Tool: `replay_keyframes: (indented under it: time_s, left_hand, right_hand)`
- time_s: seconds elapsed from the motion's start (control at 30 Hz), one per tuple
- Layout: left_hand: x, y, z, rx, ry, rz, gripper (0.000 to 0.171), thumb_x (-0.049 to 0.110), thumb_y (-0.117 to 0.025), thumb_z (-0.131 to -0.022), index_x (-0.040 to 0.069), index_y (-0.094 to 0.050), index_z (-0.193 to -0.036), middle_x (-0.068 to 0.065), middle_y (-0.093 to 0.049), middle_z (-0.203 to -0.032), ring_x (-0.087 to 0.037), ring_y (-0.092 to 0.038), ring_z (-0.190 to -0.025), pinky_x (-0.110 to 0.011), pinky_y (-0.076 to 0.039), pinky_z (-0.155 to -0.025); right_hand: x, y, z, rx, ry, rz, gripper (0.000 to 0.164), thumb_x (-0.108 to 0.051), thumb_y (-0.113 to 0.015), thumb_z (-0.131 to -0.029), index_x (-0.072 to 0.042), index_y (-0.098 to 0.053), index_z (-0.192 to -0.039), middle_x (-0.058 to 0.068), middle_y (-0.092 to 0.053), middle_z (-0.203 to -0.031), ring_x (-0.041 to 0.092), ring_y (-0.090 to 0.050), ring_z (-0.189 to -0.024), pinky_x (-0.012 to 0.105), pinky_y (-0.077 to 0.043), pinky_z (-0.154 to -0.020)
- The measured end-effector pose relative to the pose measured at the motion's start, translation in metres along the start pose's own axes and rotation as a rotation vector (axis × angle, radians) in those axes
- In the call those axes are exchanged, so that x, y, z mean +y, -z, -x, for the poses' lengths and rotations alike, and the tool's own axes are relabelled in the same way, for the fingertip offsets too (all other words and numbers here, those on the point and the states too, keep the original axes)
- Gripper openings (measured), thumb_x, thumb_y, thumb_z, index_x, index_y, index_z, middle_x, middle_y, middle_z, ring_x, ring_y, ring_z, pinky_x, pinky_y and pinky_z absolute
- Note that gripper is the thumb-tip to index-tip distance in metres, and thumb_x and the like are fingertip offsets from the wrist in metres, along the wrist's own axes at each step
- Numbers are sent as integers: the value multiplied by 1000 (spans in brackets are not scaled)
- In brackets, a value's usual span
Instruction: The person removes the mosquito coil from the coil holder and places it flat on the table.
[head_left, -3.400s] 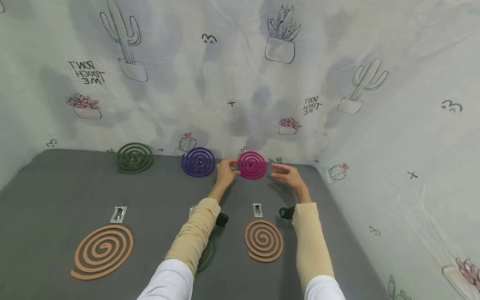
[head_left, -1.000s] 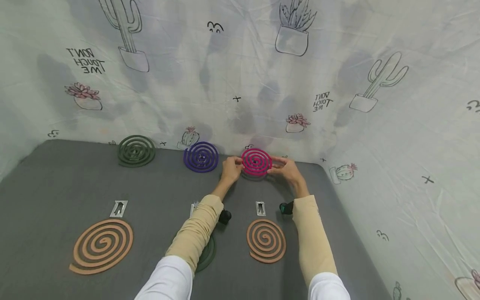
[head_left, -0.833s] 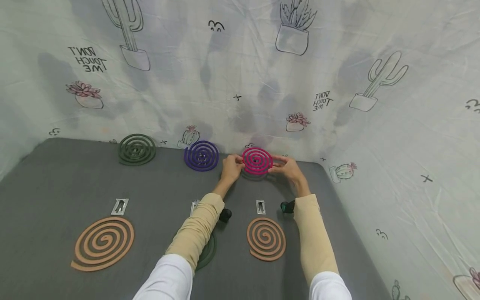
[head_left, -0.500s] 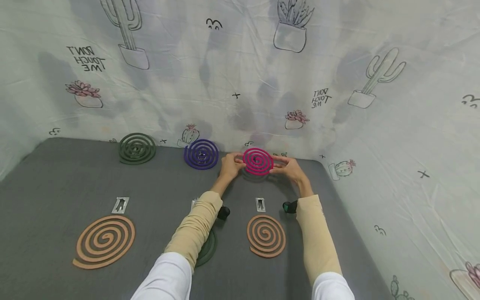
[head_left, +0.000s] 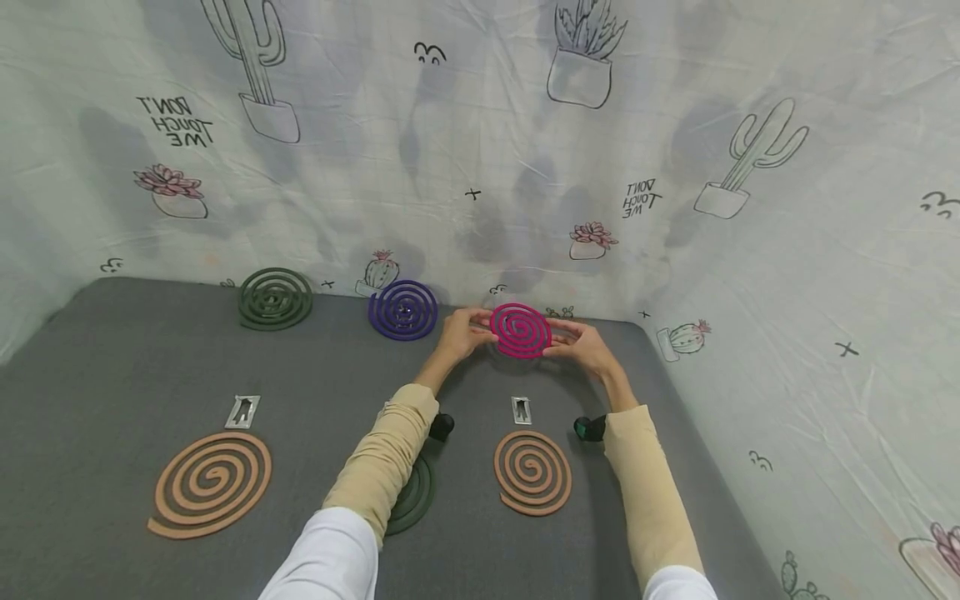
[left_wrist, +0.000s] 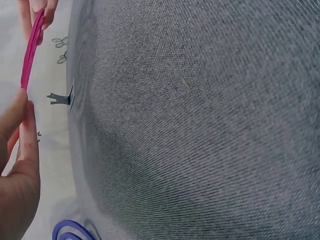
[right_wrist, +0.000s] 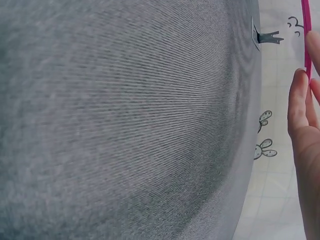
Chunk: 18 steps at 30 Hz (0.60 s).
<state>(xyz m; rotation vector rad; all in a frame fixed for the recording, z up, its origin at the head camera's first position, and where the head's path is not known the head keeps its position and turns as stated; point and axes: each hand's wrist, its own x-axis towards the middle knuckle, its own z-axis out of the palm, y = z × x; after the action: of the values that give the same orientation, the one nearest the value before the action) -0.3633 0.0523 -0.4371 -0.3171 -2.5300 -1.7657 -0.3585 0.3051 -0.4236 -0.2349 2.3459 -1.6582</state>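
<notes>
Both hands hold a pink mosquito coil (head_left: 520, 327) by its opposite edges, near the far edge of the grey table. My left hand (head_left: 456, 337) pinches its left edge between thumb and fingers; my right hand (head_left: 590, 350) pinches the right edge. In the left wrist view the thin pink coil (left_wrist: 32, 47) is seen edge-on, off the table, apart from a small upright metal coil stand (left_wrist: 60, 99). The right wrist view also shows this stand (right_wrist: 270, 38) standing apart from the coil (right_wrist: 307, 30).
A purple coil (head_left: 392, 324) and a green coil (head_left: 258, 321) sit on stands at the back left. Nearer are two brown coils (head_left: 504, 473) (head_left: 171, 486), flat metal stands (head_left: 521, 410) (head_left: 242, 412) and a dark green coil (head_left: 420, 500) partly under my left arm. A patterned cloth (head_left: 480, 125) hangs behind.
Earlier, both hands were apart from the pink coil at its back position. They then took its edges and raised it; over the last half second it has come slightly right and toward me.
</notes>
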Motion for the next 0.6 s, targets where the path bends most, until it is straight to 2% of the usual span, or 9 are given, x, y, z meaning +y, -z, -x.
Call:
replay_keyframes:
  time_s: [0.27,0.47,0.6]
  left_hand:
    - [2,2,4,-40,16,-28,41,4,-81,-75,-3,-66,-113,-17,-68,-108,-31,-69,-91,-33,-58,-75]
    - [1,2,6,-89,34,-19,52,3,-82,-74,-1,-63,-122,-17,-66,-111,-30,-69,-92,-32,-58,-72]
    - [1,4,5,-136,20,-60,58,3,-83,-73,-3,-61,-126,-18,-66,-111,-28,-70,-89,-28,-57,-70]
  right_hand:
    - [-1,-4,2,-35,-7,-30,74,10,-72,-78,3,-38,-144,26,-46,-139,33,-52,-120,25,-51,-91]
    - [-1,-6,6,-27,7,-24,74,12,-73,-77,3,-40,-143,26,-46,-139,19,-58,-108,21,-52,-86]
    - [0,-6,9,-35,25,-26,73,12,-73,-76,4,-42,-141,30,-50,-133,13,-60,-99,22,-53,-83]
